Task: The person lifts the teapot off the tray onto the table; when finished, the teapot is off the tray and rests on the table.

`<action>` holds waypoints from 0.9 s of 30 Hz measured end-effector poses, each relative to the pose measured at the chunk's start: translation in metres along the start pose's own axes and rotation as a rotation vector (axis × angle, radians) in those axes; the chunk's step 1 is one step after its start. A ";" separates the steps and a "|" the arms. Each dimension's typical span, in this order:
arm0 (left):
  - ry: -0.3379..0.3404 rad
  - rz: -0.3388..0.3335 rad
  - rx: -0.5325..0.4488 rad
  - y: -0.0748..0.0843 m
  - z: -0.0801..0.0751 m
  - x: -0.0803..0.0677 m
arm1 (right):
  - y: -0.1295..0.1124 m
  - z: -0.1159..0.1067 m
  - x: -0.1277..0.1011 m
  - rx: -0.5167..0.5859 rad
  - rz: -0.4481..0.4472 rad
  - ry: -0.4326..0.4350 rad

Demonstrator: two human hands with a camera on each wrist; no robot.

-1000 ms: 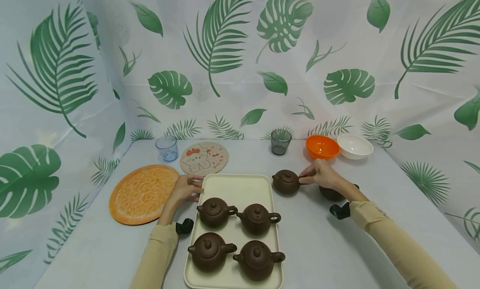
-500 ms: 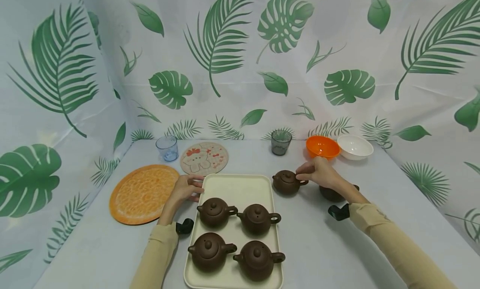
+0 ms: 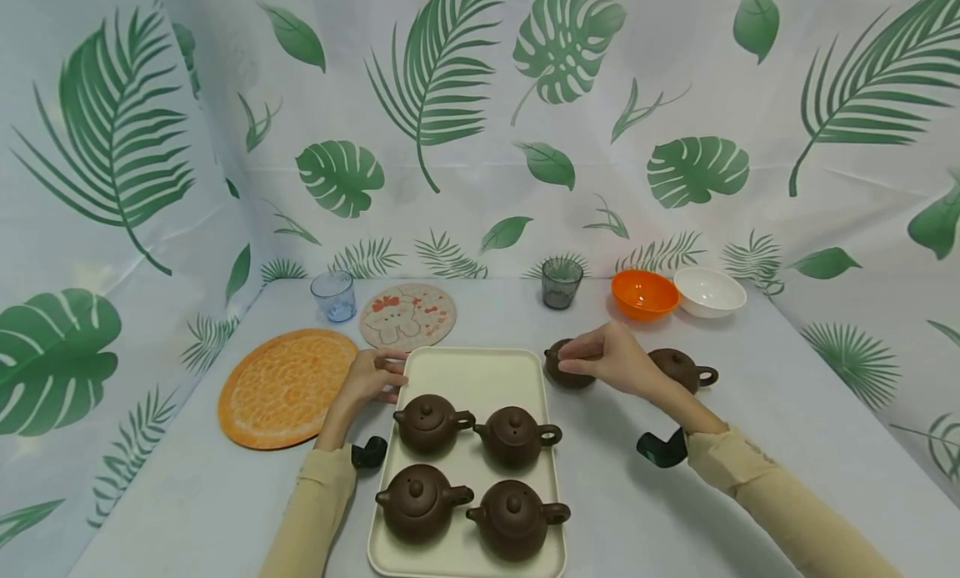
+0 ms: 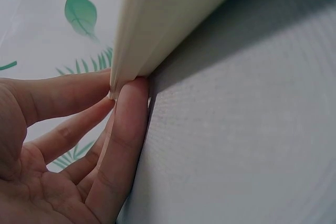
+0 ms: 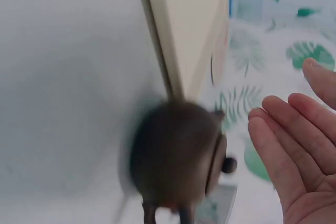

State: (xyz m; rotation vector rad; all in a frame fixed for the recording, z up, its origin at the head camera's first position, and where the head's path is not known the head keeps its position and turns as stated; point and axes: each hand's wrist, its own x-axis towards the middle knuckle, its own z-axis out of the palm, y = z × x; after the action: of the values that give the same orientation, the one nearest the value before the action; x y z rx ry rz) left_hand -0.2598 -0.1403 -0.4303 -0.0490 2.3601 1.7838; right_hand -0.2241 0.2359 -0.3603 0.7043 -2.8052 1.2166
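White tabletop (image 3: 622,503): L hand (image 3: 366,378) pinching tray (image 3: 476,374); teapot (image 5: 176,153) beneath empty, unclosed R hand (image 3: 618,359); prob. reach step, next needs firm grip.

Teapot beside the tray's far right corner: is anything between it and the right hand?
Nothing visible is. In the right wrist view, only open space shows between the right hand and the teapot, whose lid knob is uncovered.

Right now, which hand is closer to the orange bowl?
Right: the right hand is just in front of the orange bowl, while the left hand is farther off, at the left edge of the tray.
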 end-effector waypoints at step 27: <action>0.027 -0.017 0.019 -0.002 0.001 0.002 | -0.006 0.060 -0.047 0.148 -0.096 -0.099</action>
State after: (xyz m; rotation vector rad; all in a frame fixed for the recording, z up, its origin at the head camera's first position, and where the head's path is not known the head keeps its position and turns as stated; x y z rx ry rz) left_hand -0.2609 -0.1402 -0.4329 -0.0903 2.3876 1.7632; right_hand -0.1691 0.2091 -0.4064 0.9208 -2.7415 1.4211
